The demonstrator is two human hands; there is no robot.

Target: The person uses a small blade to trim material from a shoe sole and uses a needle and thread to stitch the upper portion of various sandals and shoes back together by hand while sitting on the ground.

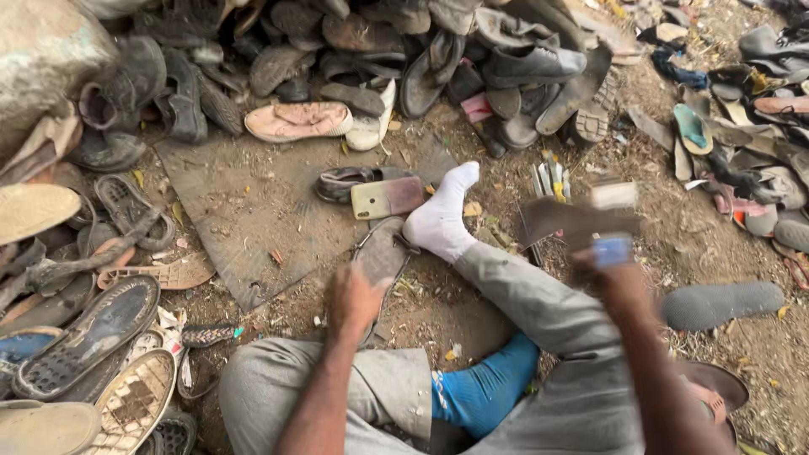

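— Hands first: our left hand (354, 297) presses a grey sole (381, 253) to the ground, fingers curled over its edge.
— And our right hand (608, 257)?
— Blurred; it grips a dark flap (566, 221), finger state unclear.
— Progress?
— Early, we judge: the shoe pile (371, 50) beyond our white sock (442, 221) looks barely touched.
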